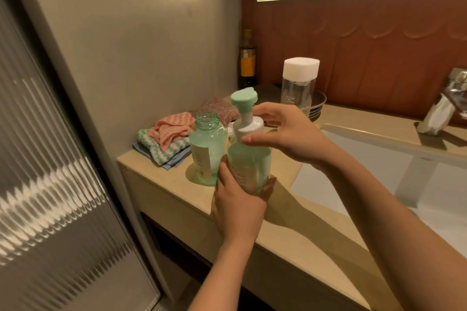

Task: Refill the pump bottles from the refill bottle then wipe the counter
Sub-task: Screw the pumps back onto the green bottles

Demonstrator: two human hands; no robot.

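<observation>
A green pump bottle [249, 159] with a white collar and mint pump head stands at the front edge of the beige counter [161, 179]. My left hand [237, 199] grips its lower body from below. My right hand [285, 134] curls its fingers and thumb around the white pump collar. Just left of it stands a second green bottle [207, 149] with an open threaded neck and no cap, partly filled with pale green liquid. A clear bottle with a white cap [299, 83] stands behind on a stack of dark plates.
Folded cloths [166, 141] in pink, green and blue lie at the counter's left end, a brownish one behind them. A dark bottle with a yellow label [247, 60] stands in the corner. The white sink basin [379, 159] and a chrome tap [444, 103] are to the right.
</observation>
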